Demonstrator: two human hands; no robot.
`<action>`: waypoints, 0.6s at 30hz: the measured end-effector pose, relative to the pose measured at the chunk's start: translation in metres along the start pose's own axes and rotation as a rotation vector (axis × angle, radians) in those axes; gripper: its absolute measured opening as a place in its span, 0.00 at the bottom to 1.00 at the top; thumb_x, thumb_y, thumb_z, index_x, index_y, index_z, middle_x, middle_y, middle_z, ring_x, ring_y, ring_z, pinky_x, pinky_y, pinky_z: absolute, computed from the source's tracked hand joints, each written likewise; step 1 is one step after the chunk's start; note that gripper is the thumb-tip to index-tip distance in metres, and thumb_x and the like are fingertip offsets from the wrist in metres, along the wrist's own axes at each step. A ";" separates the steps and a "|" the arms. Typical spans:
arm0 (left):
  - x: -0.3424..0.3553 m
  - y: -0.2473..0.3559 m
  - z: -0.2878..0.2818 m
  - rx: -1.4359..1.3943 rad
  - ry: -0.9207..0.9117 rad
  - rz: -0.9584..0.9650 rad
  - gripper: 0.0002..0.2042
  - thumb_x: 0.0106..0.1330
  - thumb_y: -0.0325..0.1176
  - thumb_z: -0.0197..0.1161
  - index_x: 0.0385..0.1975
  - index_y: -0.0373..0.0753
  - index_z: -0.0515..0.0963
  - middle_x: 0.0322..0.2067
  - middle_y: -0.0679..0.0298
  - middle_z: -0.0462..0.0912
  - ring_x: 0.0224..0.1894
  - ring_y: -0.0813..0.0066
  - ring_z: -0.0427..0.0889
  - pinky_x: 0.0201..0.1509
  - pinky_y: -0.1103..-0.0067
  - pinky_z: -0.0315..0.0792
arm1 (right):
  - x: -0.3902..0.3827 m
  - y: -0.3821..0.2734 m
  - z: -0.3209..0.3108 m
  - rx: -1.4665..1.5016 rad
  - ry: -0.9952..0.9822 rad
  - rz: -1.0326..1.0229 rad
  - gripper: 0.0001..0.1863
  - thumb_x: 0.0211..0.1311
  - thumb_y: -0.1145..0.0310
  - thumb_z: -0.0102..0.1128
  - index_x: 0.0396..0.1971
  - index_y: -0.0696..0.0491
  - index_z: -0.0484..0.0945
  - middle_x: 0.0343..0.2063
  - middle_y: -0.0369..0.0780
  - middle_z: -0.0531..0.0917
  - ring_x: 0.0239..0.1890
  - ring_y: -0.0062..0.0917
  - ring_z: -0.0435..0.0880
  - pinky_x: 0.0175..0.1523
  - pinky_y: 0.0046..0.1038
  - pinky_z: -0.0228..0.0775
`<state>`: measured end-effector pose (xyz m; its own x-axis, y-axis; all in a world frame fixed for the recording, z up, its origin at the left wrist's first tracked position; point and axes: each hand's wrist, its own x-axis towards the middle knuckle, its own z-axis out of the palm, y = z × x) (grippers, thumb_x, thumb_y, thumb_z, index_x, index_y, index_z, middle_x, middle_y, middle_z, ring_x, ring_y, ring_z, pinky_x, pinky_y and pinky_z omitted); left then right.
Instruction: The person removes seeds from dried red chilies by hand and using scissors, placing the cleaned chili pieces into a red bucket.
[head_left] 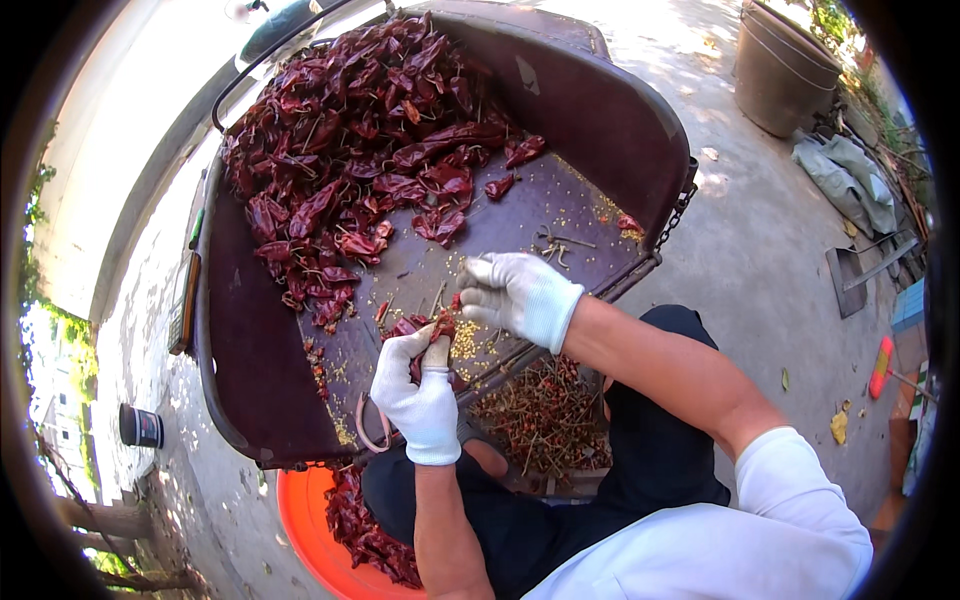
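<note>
My gloved left hand (pixel 412 393) is closed on a torn dried red chili pepper (pixel 440 330), low over the dark metal tray of a cart (pixel 620 140). Just to its upper right, my gloved right hand (pixel 505 295) has loosely bent fingers slightly apart, with nothing clearly held in them. A large heap of dried red peppers (pixel 370 120) fills the tray's upper left. Yellow seeds (pixel 465 340) and loose stems (pixel 565 240) are scattered near my hands. A pinkish curved handle (pixel 372 430) shows beside my left wrist, its other end hidden.
Below the tray are an orange basin (pixel 305 520) of peppers and a pile of stems (pixel 540 420) between my legs. A bucket (pixel 785 70), sacks (pixel 840 180), a metal dustpan (pixel 850 280) and a red-handled tool (pixel 882 365) lie right; a dark tub (pixel 140 425) left.
</note>
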<state>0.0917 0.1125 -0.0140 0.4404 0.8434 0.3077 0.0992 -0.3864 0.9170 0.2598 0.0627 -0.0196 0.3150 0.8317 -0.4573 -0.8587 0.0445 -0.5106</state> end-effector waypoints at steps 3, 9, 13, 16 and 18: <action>-0.005 -0.002 -0.005 -0.145 -0.020 -0.029 0.05 0.64 0.25 0.68 0.36 0.33 0.79 0.32 0.71 0.80 0.35 0.86 0.74 0.41 0.86 0.71 | 0.003 -0.027 -0.001 -0.101 -0.090 -0.254 0.06 0.71 0.69 0.56 0.40 0.57 0.76 0.32 0.40 0.83 0.31 0.25 0.85 0.40 0.29 0.84; -0.004 -0.003 -0.003 -0.004 0.001 0.156 0.06 0.64 0.27 0.68 0.36 0.32 0.80 0.33 0.70 0.81 0.36 0.85 0.75 0.43 0.85 0.72 | -0.010 -0.011 0.000 -0.592 -0.090 -0.351 0.09 0.70 0.71 0.55 0.44 0.60 0.77 0.36 0.44 0.85 0.35 0.27 0.86 0.40 0.27 0.82; -0.005 -0.001 -0.010 -0.002 0.061 0.151 0.06 0.65 0.27 0.67 0.38 0.32 0.80 0.33 0.70 0.82 0.36 0.84 0.76 0.44 0.85 0.72 | -0.003 -0.022 -0.014 -1.174 0.001 -0.715 0.09 0.63 0.68 0.60 0.39 0.56 0.83 0.35 0.44 0.87 0.37 0.32 0.87 0.44 0.32 0.78; -0.015 -0.005 -0.034 -0.034 0.179 0.089 0.06 0.67 0.27 0.66 0.39 0.32 0.80 0.33 0.69 0.82 0.34 0.84 0.77 0.41 0.85 0.72 | -0.008 -0.030 -0.015 -1.348 0.114 -0.782 0.10 0.58 0.65 0.61 0.37 0.51 0.85 0.35 0.45 0.87 0.39 0.38 0.86 0.47 0.36 0.76; -0.023 -0.001 -0.061 -0.072 0.282 0.031 0.07 0.68 0.29 0.65 0.39 0.31 0.80 0.33 0.67 0.82 0.32 0.85 0.77 0.38 0.84 0.74 | -0.013 -0.033 -0.021 -1.510 0.149 -0.806 0.09 0.59 0.65 0.60 0.37 0.50 0.85 0.35 0.43 0.87 0.40 0.40 0.85 0.47 0.39 0.76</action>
<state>0.0270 0.1163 -0.0064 0.1760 0.9061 0.3847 0.0221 -0.3943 0.9187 0.2928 0.0392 -0.0116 0.5502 0.8040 0.2255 0.6073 -0.1999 -0.7689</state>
